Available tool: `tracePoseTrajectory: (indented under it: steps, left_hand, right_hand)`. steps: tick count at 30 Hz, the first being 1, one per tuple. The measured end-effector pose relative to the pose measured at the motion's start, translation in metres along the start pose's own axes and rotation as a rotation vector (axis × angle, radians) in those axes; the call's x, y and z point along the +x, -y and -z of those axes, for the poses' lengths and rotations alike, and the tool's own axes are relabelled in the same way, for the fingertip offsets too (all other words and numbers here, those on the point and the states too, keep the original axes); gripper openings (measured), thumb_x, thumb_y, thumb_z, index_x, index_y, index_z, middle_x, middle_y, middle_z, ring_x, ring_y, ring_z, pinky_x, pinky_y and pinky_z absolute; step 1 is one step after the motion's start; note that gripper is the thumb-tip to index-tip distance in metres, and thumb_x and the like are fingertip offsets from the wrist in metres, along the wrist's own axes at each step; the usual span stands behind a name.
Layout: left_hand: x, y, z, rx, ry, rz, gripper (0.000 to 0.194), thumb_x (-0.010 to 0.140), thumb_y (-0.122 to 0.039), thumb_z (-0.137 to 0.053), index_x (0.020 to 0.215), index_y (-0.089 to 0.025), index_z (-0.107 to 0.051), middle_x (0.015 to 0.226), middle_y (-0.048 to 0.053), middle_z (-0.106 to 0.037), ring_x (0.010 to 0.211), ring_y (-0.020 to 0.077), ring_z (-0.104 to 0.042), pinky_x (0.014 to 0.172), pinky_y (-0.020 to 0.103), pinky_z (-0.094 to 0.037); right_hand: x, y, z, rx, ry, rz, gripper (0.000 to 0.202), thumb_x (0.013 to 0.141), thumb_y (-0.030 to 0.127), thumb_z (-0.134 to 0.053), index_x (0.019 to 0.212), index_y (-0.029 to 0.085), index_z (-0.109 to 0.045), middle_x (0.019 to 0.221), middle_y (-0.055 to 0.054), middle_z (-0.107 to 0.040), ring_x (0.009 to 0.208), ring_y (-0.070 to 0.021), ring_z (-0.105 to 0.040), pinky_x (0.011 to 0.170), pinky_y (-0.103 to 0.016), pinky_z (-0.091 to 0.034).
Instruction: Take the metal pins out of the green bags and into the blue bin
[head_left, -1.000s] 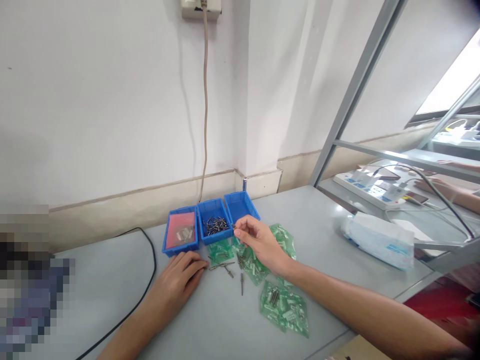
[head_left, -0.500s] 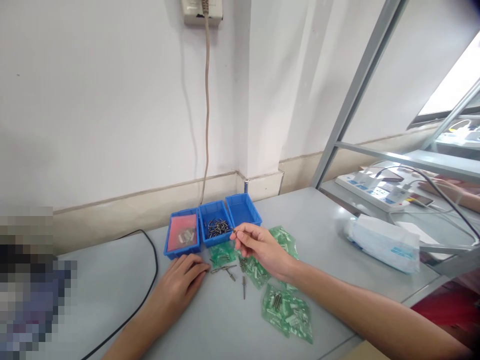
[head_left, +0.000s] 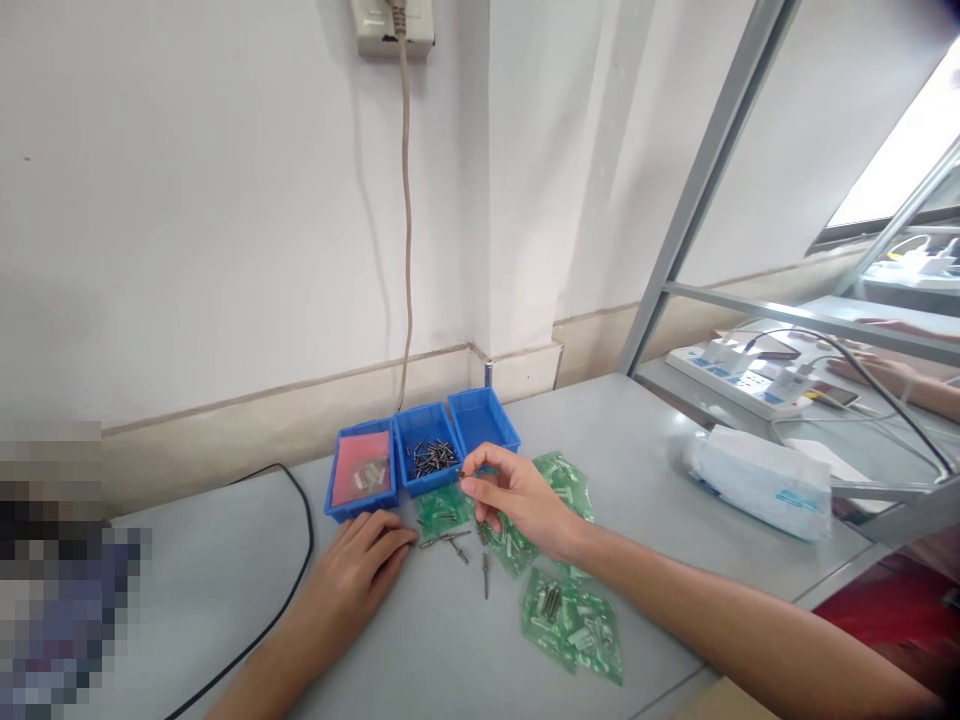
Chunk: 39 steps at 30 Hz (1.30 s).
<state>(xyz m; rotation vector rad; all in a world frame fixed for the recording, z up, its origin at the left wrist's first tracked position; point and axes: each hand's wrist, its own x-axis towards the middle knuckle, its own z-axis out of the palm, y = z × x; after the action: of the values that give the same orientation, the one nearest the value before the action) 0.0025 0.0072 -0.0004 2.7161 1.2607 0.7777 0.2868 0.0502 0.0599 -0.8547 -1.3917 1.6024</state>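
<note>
My right hand (head_left: 521,497) is closed in a pinch over the front edge of the middle blue bin (head_left: 442,485). A dark tip of a small metal pin (head_left: 462,475) shows at its fingertips; the rest is hidden. In that bin lies a heap of metal pins (head_left: 433,457). My left hand (head_left: 360,562) rests on the table with its fingers laid down, near the loose pins (head_left: 456,546) and in front of the left blue bin (head_left: 330,503). Another single pin (head_left: 485,576) lies nearer to me. Green-printed clear bags (head_left: 442,506) with metal pieces lie beneath and beside my right hand.
The left bin holds a pink sheet (head_left: 351,465) and a bag of pieces. A right blue bin (head_left: 484,420) adjoins. More green bags (head_left: 574,620) lie at front. A black cable (head_left: 309,545), a white-blue packet (head_left: 757,485), a rack post (head_left: 697,210) and a power strip (head_left: 727,385) flank the table.
My right hand has drawn back slightly from over the middle bin, its pinch now turned so less of the pin shows. My left hand stays put. The whole view has shifted slightly.
</note>
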Motion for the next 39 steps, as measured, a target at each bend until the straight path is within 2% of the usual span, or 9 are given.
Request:
tracePoseTrajectory:
  steps: [4, 8, 12, 15, 21, 27, 30, 39]
  left_hand:
    - [0.000, -0.001, 0.001, 0.002, -0.004, 0.004, 0.024, 0.111, -0.028, -0.050, 0.123, -0.027, -0.071, 0.115, 0.007, -0.069, 0.103, 0.0222, -0.067, 0.090, 0.037, -0.056]
    - [-0.001, -0.001, 0.000, -0.002, 0.004, 0.012, 0.024, 0.111, -0.027, -0.051, 0.125, -0.027, -0.070, 0.117, 0.007, -0.068, 0.104, 0.0221, -0.067, 0.092, 0.037, -0.056]
    - [-0.001, -0.001, 0.001, -0.004, 0.002, 0.001, 0.023, 0.111, -0.027, -0.051, 0.125, -0.026, -0.069, 0.117, 0.008, -0.068, 0.104, 0.0225, -0.066, 0.092, 0.037, -0.055]
    - [0.000, -0.001, 0.001, 0.000, -0.010, -0.008, 0.023, 0.111, -0.026, -0.051, 0.124, -0.026, -0.070, 0.116, 0.007, -0.068, 0.103, 0.0223, -0.066, 0.091, 0.036, -0.055]
    - [-0.001, 0.000, 0.000, -0.001, 0.007, -0.004, 0.022, 0.111, -0.026, -0.051, 0.125, -0.027, -0.069, 0.118, 0.007, -0.067, 0.105, 0.0224, -0.065, 0.092, 0.036, -0.054]
    - [-0.001, 0.002, -0.001, 0.005, -0.007, -0.011, 0.022, 0.111, -0.026, -0.051, 0.124, -0.026, -0.068, 0.118, 0.007, -0.067, 0.105, 0.0225, -0.065, 0.092, 0.037, -0.053]
    - [-0.001, 0.002, -0.001, 0.006, -0.007, -0.015, 0.022, 0.111, -0.026, -0.051, 0.124, -0.026, -0.068, 0.117, 0.007, -0.067, 0.104, 0.0222, -0.065, 0.091, 0.037, -0.054]
    - [-0.001, 0.001, 0.000, 0.005, 0.007, -0.006, 0.023, 0.112, -0.026, -0.050, 0.125, -0.026, -0.069, 0.117, 0.007, -0.067, 0.105, 0.0217, -0.065, 0.091, 0.037, -0.054]
  right_hand:
    - [0.000, -0.002, 0.000, -0.009, 0.030, 0.024, 0.038, 0.086, 0.052, -0.084, 0.093, 0.023, -0.061, 0.070, 0.007, -0.053, 0.055, -0.0098, -0.050, 0.048, -0.023, -0.043]
    - [0.002, -0.010, 0.003, -0.037, 0.060, 0.029, 0.036, 0.091, 0.055, -0.078, 0.096, 0.023, -0.063, 0.072, 0.005, -0.057, 0.054, -0.0098, -0.050, 0.049, -0.023, -0.044]
    - [0.003, -0.015, 0.004, -0.051, 0.048, 0.047, 0.037, 0.093, 0.058, -0.074, 0.099, 0.022, -0.068, 0.099, -0.003, -0.072, 0.053, -0.0073, -0.048, 0.048, -0.024, -0.041]
    - [0.003, -0.013, 0.002, -0.056, 0.040, 0.030, 0.040, 0.093, 0.060, -0.073, 0.098, 0.021, -0.069, 0.109, -0.005, -0.073, 0.052, -0.0052, -0.044, 0.048, -0.023, -0.037]
    - [0.002, -0.011, 0.000, -0.041, 0.034, 0.017, 0.045, 0.094, 0.063, -0.069, 0.096, 0.019, -0.069, 0.088, -0.001, -0.066, 0.052, -0.0059, -0.042, 0.051, -0.024, -0.036]
    - [0.005, -0.015, 0.004, -0.037, -0.046, 0.054, 0.040, 0.097, 0.060, -0.067, 0.095, 0.021, -0.065, 0.099, -0.002, -0.065, 0.052, -0.0062, -0.042, 0.050, -0.025, -0.034]
    - [0.006, -0.013, 0.005, -0.087, -0.062, 0.053, 0.038, 0.097, 0.060, -0.068, 0.100, 0.021, -0.065, 0.097, -0.001, -0.064, 0.054, -0.0070, -0.044, 0.052, -0.026, -0.036]
    - [0.004, -0.007, 0.004, -0.104, -0.035, 0.054, 0.038, 0.090, 0.056, -0.078, 0.096, 0.022, -0.061, 0.083, 0.004, -0.055, 0.056, -0.0080, -0.043, 0.052, -0.025, -0.034]
